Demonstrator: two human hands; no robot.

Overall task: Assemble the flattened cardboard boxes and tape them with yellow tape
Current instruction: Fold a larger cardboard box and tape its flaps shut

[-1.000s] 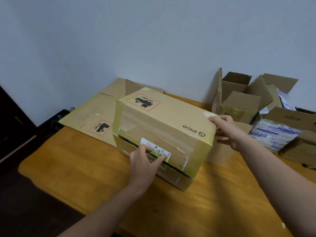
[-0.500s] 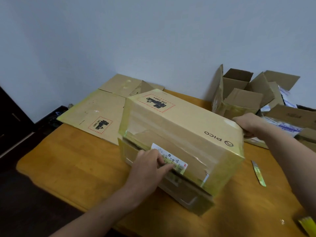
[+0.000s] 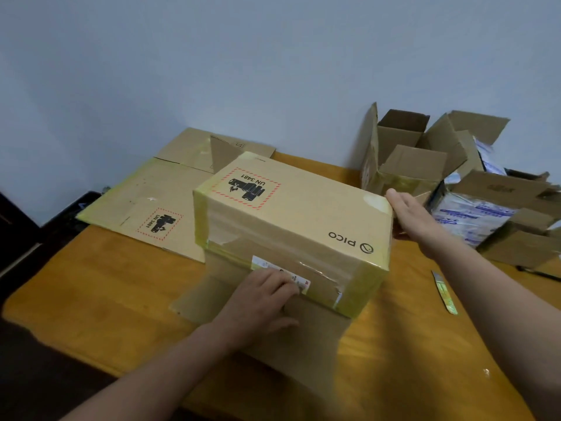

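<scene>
Your right hand [image 3: 416, 214] pressed flat, ungripping, against the PICO box [image 3: 303, 214] at 3 o'clock; your left hand [image 3: 261, 302] touched its 6 o'clock face, grasp unclear.

PICO box turned and levelled, near flap spread out

Over 1 second the PICO box [image 3: 297, 214] has swung its right end toward the person and settled level on the bench [image 3: 106, 284]. Its lower near flap [image 3: 273, 335], tucked under the box 0.5 seconds ago, now lies flat on the bench beneath the left grip [image 3: 261, 299]. The right grip [image 3: 416, 217] has uncurled from the far corner and lies flat against the box's right end.
</scene>
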